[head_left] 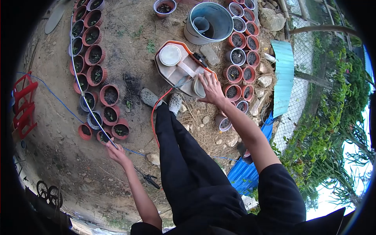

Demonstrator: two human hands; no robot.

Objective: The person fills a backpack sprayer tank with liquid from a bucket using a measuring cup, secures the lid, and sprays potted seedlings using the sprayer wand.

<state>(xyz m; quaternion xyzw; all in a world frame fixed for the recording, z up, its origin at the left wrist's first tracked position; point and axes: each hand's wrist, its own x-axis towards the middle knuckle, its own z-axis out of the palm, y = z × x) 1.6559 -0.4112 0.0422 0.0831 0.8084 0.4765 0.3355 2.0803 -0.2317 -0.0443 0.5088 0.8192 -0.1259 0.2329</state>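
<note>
My left hand [117,153] is closed around a long thin spray wand [87,102], which reaches up along the left row of pots. Below that hand the wand's black trigger handle [149,180] hangs near the ground. My right hand [212,89] lies with fingers spread on the near end of an orange and off-white tank sprayer [183,68], touching its smaller round lid [199,87]. A larger white cap [170,55] sits at the sprayer's far end. From the sprayer an orange hose [152,117] runs down past my legs.
Potted seedlings [95,55] line the left, and soil-filled pots [234,73] line the right. A large grey bucket [208,23] with a scoop-like item inside stands beyond the sprayer. Stones, a blue sheet [244,174] and wire fence lie right; red chairs [24,103] stand far left.
</note>
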